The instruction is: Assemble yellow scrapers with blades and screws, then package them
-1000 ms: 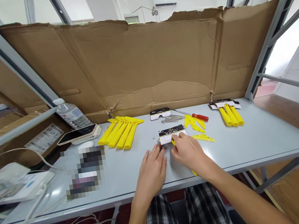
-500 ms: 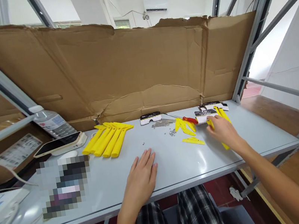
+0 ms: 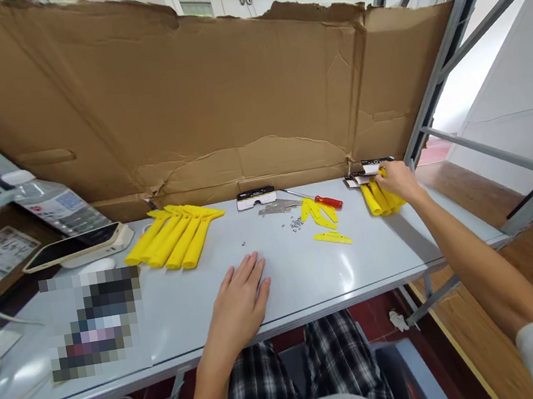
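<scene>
My left hand lies flat on the grey table near its front edge, holding nothing. At the far right, my right hand pinches a yellow scraper by its head end, beside other yellow scrapers with black-and-white cards. The fingers partly hide the scraper. Several yellow scraper handles lie side by side on the left. Between the two groups are thin metal blades, small screws, loose yellow plates and a red-handled screwdriver.
A cardboard sheet stands along the table's back. A black-and-white card lies before it. On the left are a phone, a plastic bottle, a blurred-out item and cables. Metal posts frame the right side.
My right hand has moved back and to the right with the yellow scraper, up to the scrapers and cards there. My left hand stays flat on the table. The view has shifted slightly.
</scene>
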A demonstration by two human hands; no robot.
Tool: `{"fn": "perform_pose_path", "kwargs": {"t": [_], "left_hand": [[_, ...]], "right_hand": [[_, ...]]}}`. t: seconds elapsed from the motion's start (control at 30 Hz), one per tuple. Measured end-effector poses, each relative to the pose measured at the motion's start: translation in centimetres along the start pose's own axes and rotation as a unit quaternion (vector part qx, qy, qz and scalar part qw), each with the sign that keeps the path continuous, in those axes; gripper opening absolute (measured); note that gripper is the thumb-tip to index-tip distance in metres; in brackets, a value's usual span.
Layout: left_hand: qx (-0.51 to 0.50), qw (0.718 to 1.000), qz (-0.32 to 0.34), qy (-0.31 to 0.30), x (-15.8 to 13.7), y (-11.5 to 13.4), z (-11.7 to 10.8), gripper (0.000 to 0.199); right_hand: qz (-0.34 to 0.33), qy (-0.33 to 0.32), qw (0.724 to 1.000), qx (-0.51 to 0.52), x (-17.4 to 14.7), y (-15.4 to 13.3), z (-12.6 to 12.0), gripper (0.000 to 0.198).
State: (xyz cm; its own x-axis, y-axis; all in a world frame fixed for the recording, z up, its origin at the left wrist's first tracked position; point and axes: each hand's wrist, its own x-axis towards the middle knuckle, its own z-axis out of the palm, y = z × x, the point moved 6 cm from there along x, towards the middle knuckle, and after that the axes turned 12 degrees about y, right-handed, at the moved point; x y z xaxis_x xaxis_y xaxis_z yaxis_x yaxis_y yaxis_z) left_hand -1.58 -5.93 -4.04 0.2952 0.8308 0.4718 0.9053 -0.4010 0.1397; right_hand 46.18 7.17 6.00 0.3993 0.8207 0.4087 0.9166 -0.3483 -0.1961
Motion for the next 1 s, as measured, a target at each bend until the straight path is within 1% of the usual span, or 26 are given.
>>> {"fn": "perform_pose_path", "kwargs": {"t": [0.17, 0.3, 0.53, 0.7, 0.77, 0.87, 0.93, 1.0], "left_hand": [[-0.003, 1.000, 0.000, 0.000, 0.0, 0.1, 0.0, 0.060], [-0.006, 1.000, 0.002, 0.012, 0.0, 0.1, 0.0, 0.059], [0.004, 1.000, 0.004, -0.005, 0.0, 0.3, -0.2, 0.060], [0.003, 1.000, -0.004, -0.012, 0.1, 0.7, -0.6, 0.058], [0.003, 1.000, -0.007, -0.011, 0.0, 0.9, -0.6, 0.057], [0.007, 1.000, -0.009, -0.010, 0.0, 1.2, -0.8, 0.054], [0.010, 1.000, -0.002, -0.013, 0.4, 1.3, -1.3, 0.052], [0.007, 0.999, 0.013, -0.031, 1.5, 1.2, -2.1, 0.049]], "right_hand": [[0.019, -0.035, 0.999, -0.003, 1.4, 1.6, 2.4, 0.055], [0.022, -0.052, 0.998, -0.006, 1.6, 2.3, 3.3, 0.056], [0.067, -0.063, 0.995, -0.028, 2.5, 2.1, 3.4, 0.061], [0.071, -0.049, 0.995, -0.050, 2.0, 1.2, 2.2, 0.064], [0.054, -0.025, 0.997, -0.055, 1.1, 0.0, 1.4, 0.067], [-0.003, 0.026, 0.999, -0.030, -0.6, -3.3, 0.2, 0.065], [-0.053, 0.024, 0.998, -0.005, -1.7, -6.4, 0.3, 0.061], [-0.110, 0.000, 0.994, 0.021, -2.4, -9.8, 1.0, 0.057]]}}
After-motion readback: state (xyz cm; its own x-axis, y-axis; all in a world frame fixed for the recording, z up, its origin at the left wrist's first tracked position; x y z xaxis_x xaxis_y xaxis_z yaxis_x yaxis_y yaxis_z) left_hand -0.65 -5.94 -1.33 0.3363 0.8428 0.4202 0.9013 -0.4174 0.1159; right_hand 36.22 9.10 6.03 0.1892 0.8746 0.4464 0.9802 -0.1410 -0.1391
